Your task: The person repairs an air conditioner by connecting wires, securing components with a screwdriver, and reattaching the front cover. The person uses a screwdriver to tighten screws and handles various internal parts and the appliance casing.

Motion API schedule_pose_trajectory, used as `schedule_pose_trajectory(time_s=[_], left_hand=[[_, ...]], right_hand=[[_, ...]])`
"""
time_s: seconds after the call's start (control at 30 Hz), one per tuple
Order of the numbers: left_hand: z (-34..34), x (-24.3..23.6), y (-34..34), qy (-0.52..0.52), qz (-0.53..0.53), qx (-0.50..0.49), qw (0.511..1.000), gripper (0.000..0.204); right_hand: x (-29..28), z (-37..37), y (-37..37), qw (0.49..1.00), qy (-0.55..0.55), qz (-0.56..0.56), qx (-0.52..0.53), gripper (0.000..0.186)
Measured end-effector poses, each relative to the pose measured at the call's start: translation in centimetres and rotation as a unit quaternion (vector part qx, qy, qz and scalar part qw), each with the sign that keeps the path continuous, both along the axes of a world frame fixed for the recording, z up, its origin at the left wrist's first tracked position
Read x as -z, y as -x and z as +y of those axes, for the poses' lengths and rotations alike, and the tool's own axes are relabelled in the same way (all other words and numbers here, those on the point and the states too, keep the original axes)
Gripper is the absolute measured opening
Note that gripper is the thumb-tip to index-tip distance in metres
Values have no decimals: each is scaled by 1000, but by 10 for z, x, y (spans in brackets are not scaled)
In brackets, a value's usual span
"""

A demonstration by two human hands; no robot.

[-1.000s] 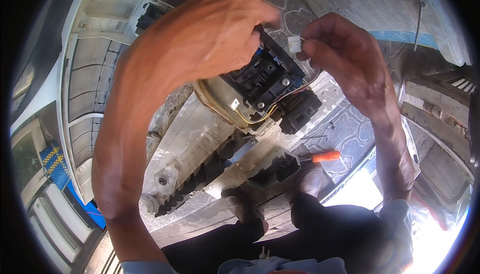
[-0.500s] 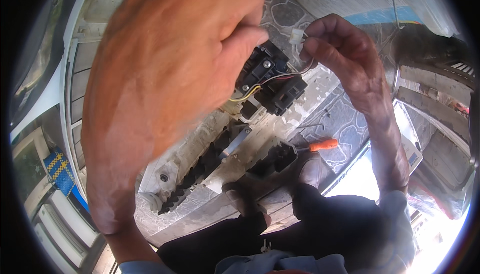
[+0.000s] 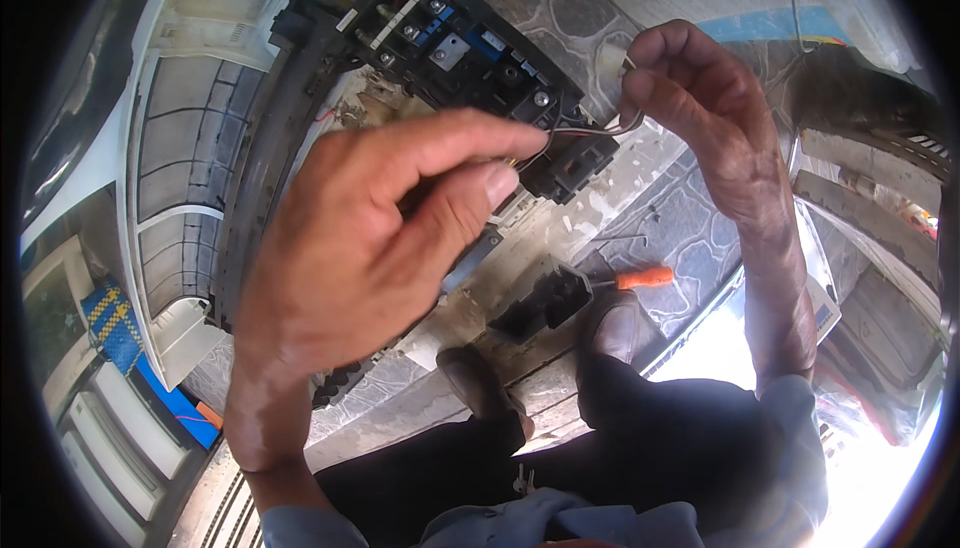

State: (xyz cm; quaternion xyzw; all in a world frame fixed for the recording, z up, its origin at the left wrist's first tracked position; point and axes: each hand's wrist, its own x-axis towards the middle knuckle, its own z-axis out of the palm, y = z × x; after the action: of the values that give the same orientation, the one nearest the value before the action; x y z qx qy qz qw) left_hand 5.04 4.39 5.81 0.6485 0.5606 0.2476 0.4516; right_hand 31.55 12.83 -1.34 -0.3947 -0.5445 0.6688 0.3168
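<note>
Over on the far left, I can see a blue-and-yellow checked woven strip (image 3: 112, 328) hanging beside a tall, curved white plastic casing (image 3: 205, 20) fitted with a grey gridded panel. Next along is the person's left hand (image 3: 385, 223), palm down, in front of the machine; its thumb and index finger leave a narrow gap, the index tip right by the wires, and I cannot tell whether it grips them. Behind and above that hand sits a long black plastic housing (image 3: 468, 53) with silver screws and small blue parts, set at a slant. Below it, on the floor, lies an open black plastic box (image 3: 542, 300), between the person's brown shoes (image 3: 614, 332) and the machine. The thin dark and pale wires (image 3: 600, 132) run from beside the left index tip, past the housing's lower right end, up to the right hand (image 3: 695, 98), which pinches them between thumb and curled fingers. Beneath, an orange-handled screwdriver (image 3: 645, 278) lies just beside the box on grey stone-patterned paving (image 3: 690, 216).
</note>
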Motion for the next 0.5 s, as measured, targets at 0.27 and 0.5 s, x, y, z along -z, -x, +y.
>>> schedule_pose_trajectory(time_s=[0.27,0.5], left_hand=[[27,-22,21,-17,35,-93,995,31],[69,-49,32,-109,173,-41,978,21]], right_hand=[[-19,-22,5,969,-236,-1,-74,26],[-28,-45,15,970,-223,-49,-83,26]])
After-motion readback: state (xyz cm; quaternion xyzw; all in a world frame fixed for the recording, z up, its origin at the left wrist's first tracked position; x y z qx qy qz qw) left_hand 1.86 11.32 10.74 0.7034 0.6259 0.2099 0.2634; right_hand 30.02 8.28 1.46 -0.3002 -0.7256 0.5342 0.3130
